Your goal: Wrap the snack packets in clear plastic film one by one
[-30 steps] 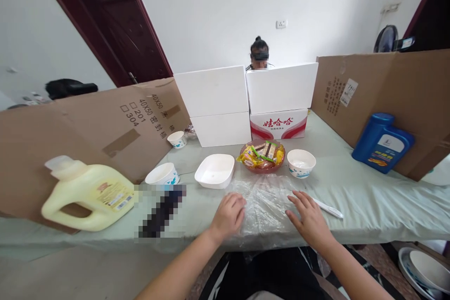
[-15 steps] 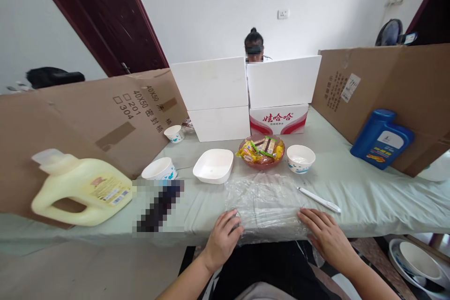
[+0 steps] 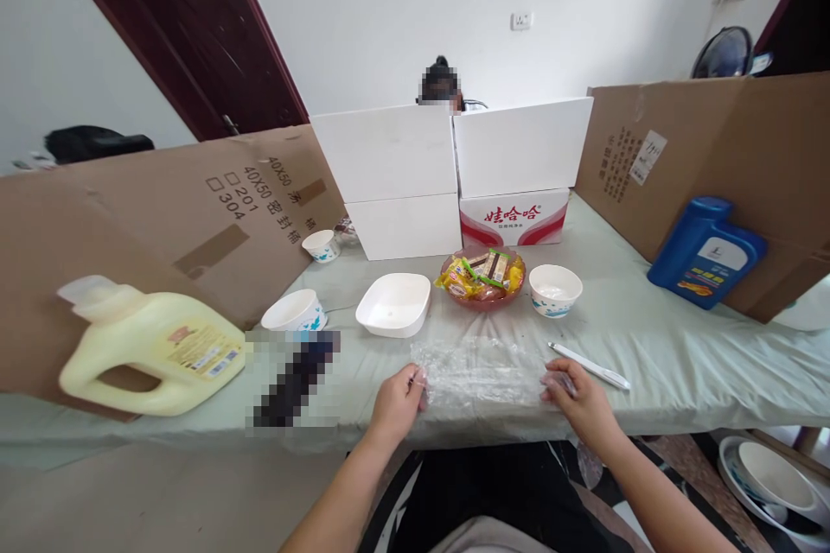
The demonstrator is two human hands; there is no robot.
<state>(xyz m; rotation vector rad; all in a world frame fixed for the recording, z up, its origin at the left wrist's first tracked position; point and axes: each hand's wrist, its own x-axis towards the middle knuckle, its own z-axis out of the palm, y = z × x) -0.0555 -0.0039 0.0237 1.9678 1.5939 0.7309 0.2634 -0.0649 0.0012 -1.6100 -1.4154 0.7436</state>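
A crinkled sheet of clear plastic film [image 3: 483,376] lies across the front of the table, stretched between my hands. Its left edge is pinched in my left hand [image 3: 400,393], the thumb on top. My right hand [image 3: 580,397] grips the right edge between thumb and fingers. Just beyond the right hand rests a white utility knife [image 3: 589,365]. Behind the film stand a white square dish [image 3: 393,305], a reddish glass bowl [image 3: 483,301] full of wrapped snacks [image 3: 486,268], and a white paper bowl [image 3: 556,289] with blue print.
Two more paper bowls [image 3: 295,312] stand at left, near a pale yellow jug [image 3: 152,346] and a blurred dark patch. A blue bottle [image 3: 706,255] leans by the right cardboard [image 3: 700,147]. White boards [image 3: 395,155] and a carton [image 3: 512,220] close off the back; a person [image 3: 441,86] is behind.
Both hands have gone from lying on the film's sides to gripping its edges. The film's near edge has been drawn up from the table's front. The person behind the boards has shifted left.
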